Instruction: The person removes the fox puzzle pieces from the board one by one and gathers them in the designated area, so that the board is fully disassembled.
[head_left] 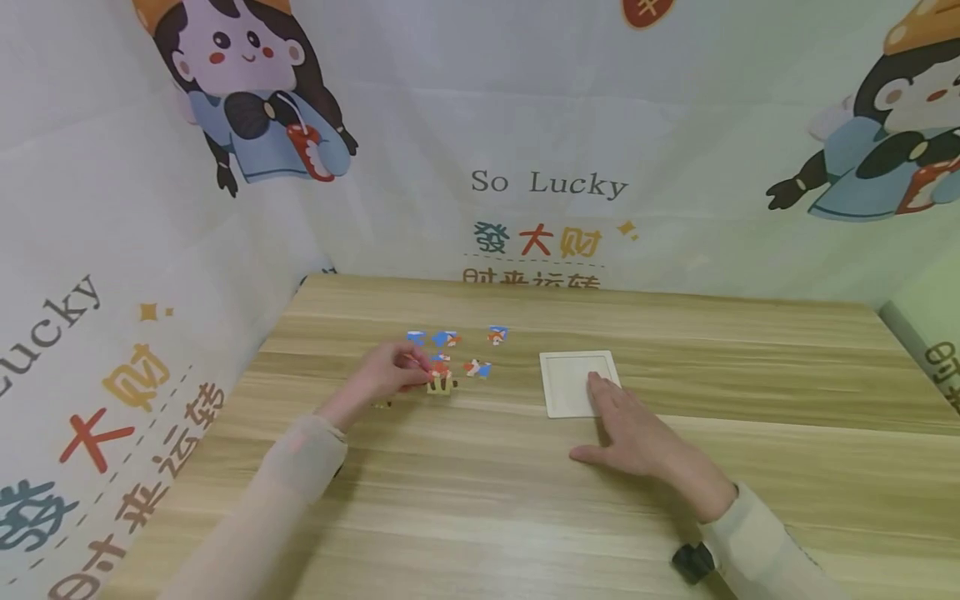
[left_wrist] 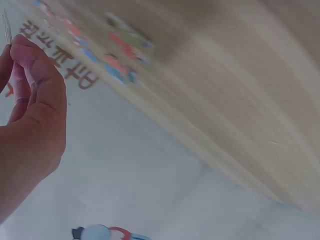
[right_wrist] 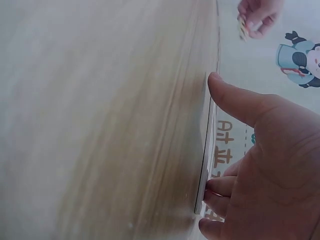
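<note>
My left hand (head_left: 390, 371) pinches a jigsaw puzzle piece (head_left: 441, 383), yellowish at the bottom with red above, raised off the table. From the left wrist view, that piece shows only as a thin edge between thumb and fingertips. Several colourful puzzle pieces (head_left: 477, 367) lie loose around and beyond this hand, mostly blue, white and orange. One small piece (head_left: 382, 405) is partly hidden under the left wrist. To the right lies a square white puzzle tray (head_left: 566, 387) with a raised rim. The fingers of my right hand (head_left: 633, 429) rest extended on its right side, thumb spread apart.
The wood-grain table (head_left: 480, 500) reaches back to a printed cloth backdrop (head_left: 547, 125) that also hangs along the left side. A black strap-like device (head_left: 692, 563) sits at the right wrist.
</note>
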